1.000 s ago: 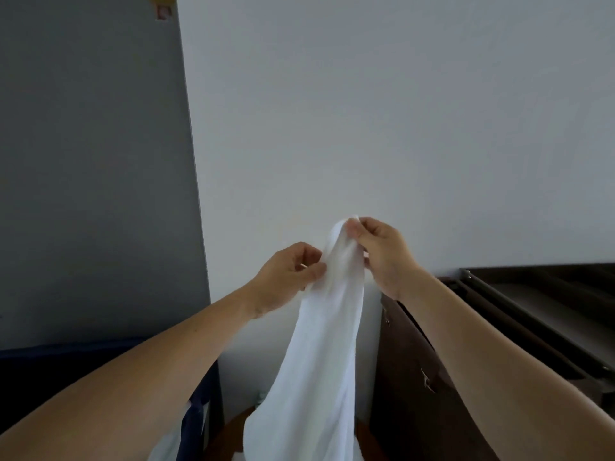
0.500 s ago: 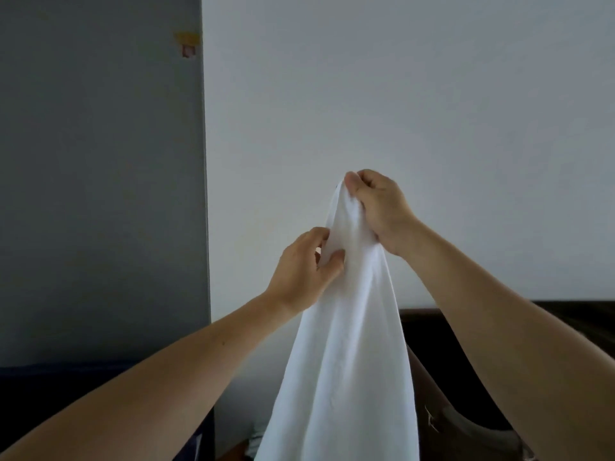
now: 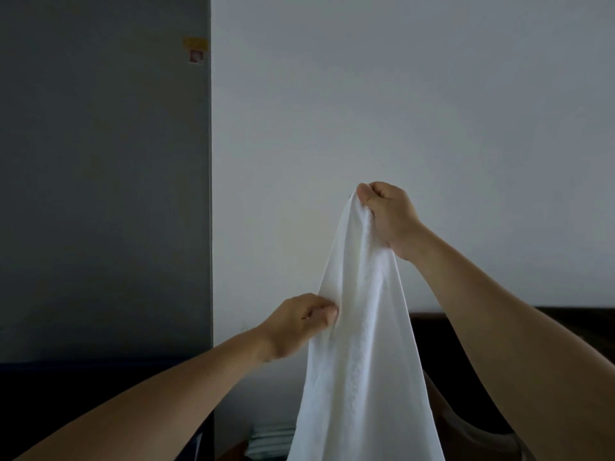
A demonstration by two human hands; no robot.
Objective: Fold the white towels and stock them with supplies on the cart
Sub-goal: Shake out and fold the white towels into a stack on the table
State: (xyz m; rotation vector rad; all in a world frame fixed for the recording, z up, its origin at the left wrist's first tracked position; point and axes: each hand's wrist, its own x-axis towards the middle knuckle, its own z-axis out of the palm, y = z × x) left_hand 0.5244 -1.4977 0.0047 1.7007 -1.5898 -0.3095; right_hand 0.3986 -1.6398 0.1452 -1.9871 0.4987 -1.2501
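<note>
We hold the white towel [image 3: 361, 354] up before the pale wall [image 3: 399, 111], our hands now farther apart.
Our right hand [image 3: 387, 214] still grips the towel's top corner in a closed fist. Our left hand [image 3: 296, 324], which pinched just under it half a second ago, now pinches the left edge lower down, thumb against curled fingers. The towel hangs between our arms, its lower end out of view, with dark furniture [image 3: 429, 337] low at the right.

Right hand [image 3: 389, 214]: at the top of the towel [image 3: 359, 344], in front of the wall [image 3: 399, 94].
Left hand [image 3: 299, 324]: lower, at the towel's left edge.
Panel [image 3: 100, 161]: left of the wall.
Note [image 3: 196, 49]: on the panel, near its right edge.
Furniture [image 3: 429, 331]: behind the towel, low right.
</note>
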